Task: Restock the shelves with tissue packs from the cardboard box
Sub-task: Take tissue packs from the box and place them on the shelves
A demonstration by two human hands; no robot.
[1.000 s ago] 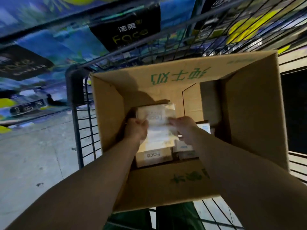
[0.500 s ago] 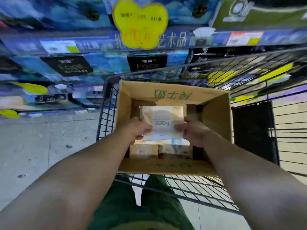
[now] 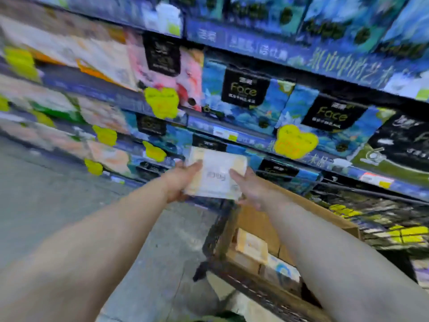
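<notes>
I hold a pale cream tissue pack [image 3: 217, 174] in the air in front of the shelves [image 3: 255, 140]. My left hand [image 3: 180, 180] grips its left side and my right hand [image 3: 251, 190] grips its right side. Below and to the right, the cardboard box [image 3: 262, 225] sits in a wire cart [image 3: 213, 242]. More tissue packs [image 3: 251, 246] lie inside the box. The shelves carry blue and black "Face" tissue packages [image 3: 246, 89] in several rows.
Yellow price tags [image 3: 294, 141] hang from the shelf edges. Pink and pale packages [image 3: 160, 63] fill the shelves further left. Grey concrete floor [image 3: 58, 205] lies to the left of the cart. The picture is blurred by motion.
Both hands lifted the tissue pack out of the box and carried it up and left toward the shelves. My view swung up from the box to the shelf fronts.
</notes>
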